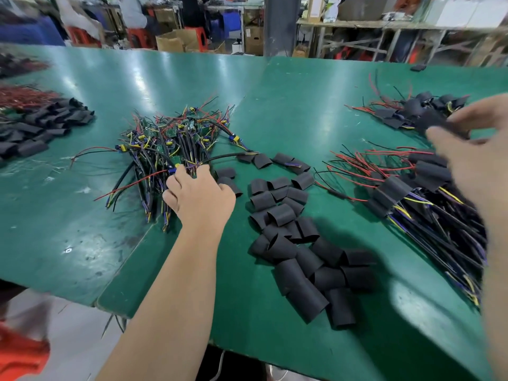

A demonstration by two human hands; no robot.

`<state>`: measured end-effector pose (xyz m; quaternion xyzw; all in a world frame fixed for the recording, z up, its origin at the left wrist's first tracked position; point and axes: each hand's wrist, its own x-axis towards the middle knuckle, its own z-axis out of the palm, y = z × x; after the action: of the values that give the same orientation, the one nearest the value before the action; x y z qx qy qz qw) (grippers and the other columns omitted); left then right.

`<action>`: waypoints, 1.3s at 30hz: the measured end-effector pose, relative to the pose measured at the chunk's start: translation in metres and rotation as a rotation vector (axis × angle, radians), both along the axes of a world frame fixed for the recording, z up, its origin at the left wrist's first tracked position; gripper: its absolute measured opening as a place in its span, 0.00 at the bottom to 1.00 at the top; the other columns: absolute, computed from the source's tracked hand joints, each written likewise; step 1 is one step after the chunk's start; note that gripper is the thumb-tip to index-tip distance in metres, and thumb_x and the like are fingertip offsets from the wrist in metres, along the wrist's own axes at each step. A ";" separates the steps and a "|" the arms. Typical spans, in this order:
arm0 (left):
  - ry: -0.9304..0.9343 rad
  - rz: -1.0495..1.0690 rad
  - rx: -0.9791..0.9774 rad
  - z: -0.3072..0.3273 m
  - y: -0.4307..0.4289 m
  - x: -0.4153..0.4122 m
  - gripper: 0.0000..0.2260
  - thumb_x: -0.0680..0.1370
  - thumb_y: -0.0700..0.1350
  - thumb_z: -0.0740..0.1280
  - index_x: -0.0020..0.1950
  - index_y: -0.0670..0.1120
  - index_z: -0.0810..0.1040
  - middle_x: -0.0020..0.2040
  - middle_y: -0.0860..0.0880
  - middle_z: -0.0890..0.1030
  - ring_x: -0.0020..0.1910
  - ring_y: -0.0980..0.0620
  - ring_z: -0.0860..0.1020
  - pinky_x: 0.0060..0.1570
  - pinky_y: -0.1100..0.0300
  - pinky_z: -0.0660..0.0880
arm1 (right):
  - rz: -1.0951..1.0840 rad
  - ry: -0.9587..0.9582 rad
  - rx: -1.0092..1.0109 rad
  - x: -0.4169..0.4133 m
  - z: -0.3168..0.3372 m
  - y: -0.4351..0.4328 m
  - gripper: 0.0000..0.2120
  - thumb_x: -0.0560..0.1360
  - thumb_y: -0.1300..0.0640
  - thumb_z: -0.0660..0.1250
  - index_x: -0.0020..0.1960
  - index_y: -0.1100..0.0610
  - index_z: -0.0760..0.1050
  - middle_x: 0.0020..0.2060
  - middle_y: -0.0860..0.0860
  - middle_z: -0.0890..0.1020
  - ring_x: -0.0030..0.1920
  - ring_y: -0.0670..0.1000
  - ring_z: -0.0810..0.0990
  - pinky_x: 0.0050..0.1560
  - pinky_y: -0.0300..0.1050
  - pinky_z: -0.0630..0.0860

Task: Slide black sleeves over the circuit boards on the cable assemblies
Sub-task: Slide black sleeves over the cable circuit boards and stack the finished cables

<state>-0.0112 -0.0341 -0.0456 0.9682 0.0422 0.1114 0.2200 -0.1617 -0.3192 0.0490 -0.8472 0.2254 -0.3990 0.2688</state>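
A tangled pile of bare cable assemblies (pixel 176 138) with green circuit boards and red, black and yellow wires lies left of centre. My left hand (pixel 199 195) reaches into its near edge, fingers curled round a bundle of wires. Loose black sleeves (pixel 291 237) are strewn across the middle of the green table (pixel 275 105). My right hand (pixel 472 155), blurred, hovers at the right with thumb and fingers spread over sleeved assemblies (pixel 406 188). A black sleeve lies just under its fingertips, and I see no grip on it.
A second heap of sleeved assemblies (pixel 412 111) sits at the far right. More black sleeves (pixel 44 125) and red wires lie at the far left. The table's near edge runs diagonally at bottom left. Cardboard boxes, red stools, shelving and a person stand beyond the table.
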 end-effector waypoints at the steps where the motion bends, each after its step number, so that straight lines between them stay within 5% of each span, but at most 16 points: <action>1: 0.051 0.011 0.042 -0.001 0.000 0.001 0.19 0.77 0.50 0.60 0.67 0.50 0.71 0.72 0.41 0.63 0.69 0.41 0.59 0.65 0.47 0.54 | -0.072 0.049 -0.028 0.004 -0.005 0.010 0.08 0.69 0.47 0.68 0.48 0.43 0.76 0.41 0.47 0.82 0.43 0.53 0.80 0.52 0.56 0.78; 4: 0.082 0.021 0.150 -0.004 0.002 0.001 0.16 0.80 0.53 0.57 0.64 0.49 0.74 0.66 0.42 0.70 0.65 0.40 0.64 0.62 0.47 0.56 | -0.116 0.255 -0.145 0.011 -0.027 0.024 0.09 0.71 0.60 0.68 0.51 0.55 0.82 0.51 0.60 0.81 0.53 0.62 0.78 0.58 0.58 0.74; 7: 0.008 0.021 0.192 -0.003 0.006 0.005 0.13 0.80 0.52 0.58 0.61 0.50 0.76 0.60 0.45 0.75 0.60 0.41 0.69 0.57 0.49 0.59 | -0.094 0.342 -0.121 0.015 -0.042 0.031 0.11 0.72 0.60 0.68 0.54 0.58 0.81 0.55 0.61 0.79 0.59 0.62 0.74 0.61 0.60 0.70; 17: -0.037 0.100 0.176 -0.002 0.006 0.028 0.16 0.77 0.60 0.63 0.50 0.49 0.80 0.46 0.45 0.82 0.56 0.41 0.74 0.56 0.48 0.59 | 0.037 0.191 -0.112 0.021 -0.058 0.052 0.08 0.72 0.63 0.67 0.50 0.58 0.81 0.49 0.56 0.81 0.53 0.58 0.77 0.60 0.57 0.71; 22: -0.249 0.006 0.230 0.003 -0.005 0.030 0.15 0.76 0.45 0.65 0.63 0.48 0.72 0.60 0.47 0.74 0.61 0.43 0.68 0.59 0.48 0.58 | 0.073 0.127 -0.099 0.019 -0.060 0.055 0.08 0.72 0.64 0.67 0.49 0.57 0.82 0.46 0.52 0.81 0.47 0.54 0.78 0.55 0.47 0.71; 27: -0.116 -0.052 0.330 -0.003 -0.015 0.026 0.12 0.78 0.40 0.61 0.61 0.48 0.72 0.58 0.46 0.77 0.61 0.42 0.69 0.67 0.43 0.56 | 0.091 0.135 -0.085 0.018 -0.058 0.059 0.07 0.73 0.64 0.67 0.49 0.57 0.82 0.46 0.52 0.81 0.48 0.55 0.78 0.56 0.51 0.73; 33: -0.023 -0.128 0.357 -0.006 -0.016 0.032 0.30 0.76 0.38 0.59 0.77 0.51 0.55 0.74 0.48 0.61 0.71 0.44 0.59 0.70 0.40 0.45 | 0.150 0.128 -0.078 0.018 -0.060 0.063 0.08 0.73 0.65 0.67 0.49 0.58 0.82 0.45 0.51 0.81 0.47 0.53 0.78 0.55 0.46 0.73; 36: -0.117 -0.095 0.343 -0.004 -0.018 0.032 0.26 0.74 0.36 0.61 0.71 0.49 0.66 0.61 0.48 0.75 0.63 0.44 0.68 0.69 0.42 0.51 | 0.180 0.126 -0.090 0.018 -0.061 0.065 0.07 0.73 0.65 0.68 0.49 0.58 0.82 0.44 0.49 0.81 0.46 0.51 0.78 0.52 0.41 0.70; 39: -0.218 -0.089 0.338 -0.001 -0.017 0.028 0.17 0.72 0.34 0.63 0.54 0.52 0.79 0.47 0.50 0.78 0.55 0.44 0.70 0.61 0.46 0.56 | 0.189 0.116 -0.102 0.019 -0.062 0.065 0.06 0.73 0.65 0.68 0.48 0.59 0.82 0.44 0.50 0.81 0.45 0.51 0.78 0.50 0.39 0.70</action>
<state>0.0166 -0.0508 -0.0468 0.9744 -0.0439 0.2114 0.0622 -0.1429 -0.2544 -0.0126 -0.8988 0.1391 -0.3333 0.2484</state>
